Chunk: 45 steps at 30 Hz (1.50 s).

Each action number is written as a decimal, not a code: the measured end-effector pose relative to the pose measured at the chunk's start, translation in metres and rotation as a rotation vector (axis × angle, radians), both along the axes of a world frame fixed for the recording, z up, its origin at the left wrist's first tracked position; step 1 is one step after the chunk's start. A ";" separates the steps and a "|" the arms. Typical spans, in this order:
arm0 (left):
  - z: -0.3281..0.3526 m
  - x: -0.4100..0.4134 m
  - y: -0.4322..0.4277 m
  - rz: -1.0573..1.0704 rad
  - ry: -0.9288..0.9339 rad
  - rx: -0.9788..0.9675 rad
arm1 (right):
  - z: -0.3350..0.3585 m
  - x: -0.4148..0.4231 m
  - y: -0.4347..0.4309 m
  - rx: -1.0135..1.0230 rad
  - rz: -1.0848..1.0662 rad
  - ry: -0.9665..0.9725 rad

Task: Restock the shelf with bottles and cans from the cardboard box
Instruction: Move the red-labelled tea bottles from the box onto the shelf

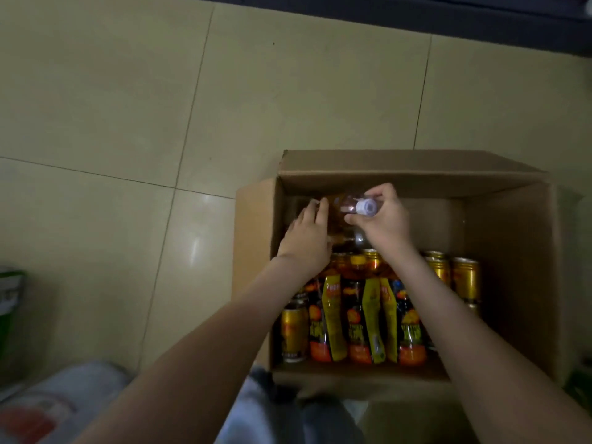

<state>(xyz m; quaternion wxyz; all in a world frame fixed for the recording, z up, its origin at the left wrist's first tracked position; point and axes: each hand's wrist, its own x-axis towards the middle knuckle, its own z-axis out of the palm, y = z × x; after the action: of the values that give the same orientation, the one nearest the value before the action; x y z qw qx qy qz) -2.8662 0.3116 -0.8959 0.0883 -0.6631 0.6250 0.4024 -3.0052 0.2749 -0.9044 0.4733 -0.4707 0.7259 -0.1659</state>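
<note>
An open cardboard box [512, 225] sits on the tiled floor below me. Both hands reach into its far left part. My right hand [382, 216] grips the neck of a clear bottle [341, 208] of amber drink just below its white cap [367, 207]. My left hand [307, 237] lies against the left side of that bottle, fingers pointing away from me. In the near part of the box stand gold cans [464, 277] and several bottles with orange and yellow labels [355, 318]. No shelf is in sight.
Beige floor tiles [128, 107] spread to the left and beyond the box. A dark strip [480, 20] runs along the top right. A green object [9, 299] stands at the left edge, a white and red sack [48, 408] at bottom left.
</note>
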 end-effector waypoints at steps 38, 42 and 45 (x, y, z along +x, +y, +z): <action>0.878 -0.084 0.553 -1.349 1.149 -0.025 | 0.894 0.033 0.793 -0.918 -0.955 0.164; 0.932 -0.113 0.619 -1.409 1.368 -0.079 | 0.945 0.043 0.860 -1.056 -1.050 0.336; 0.971 -0.140 0.646 -1.442 1.515 -0.271 | 0.978 0.038 0.897 -1.114 -1.117 0.472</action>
<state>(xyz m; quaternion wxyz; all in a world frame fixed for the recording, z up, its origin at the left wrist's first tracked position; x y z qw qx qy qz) -3.0064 0.9579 0.0749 -0.1817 0.2858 0.8028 0.4907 -2.9671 1.1720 0.0739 -0.1469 -0.2288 0.7447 -0.6096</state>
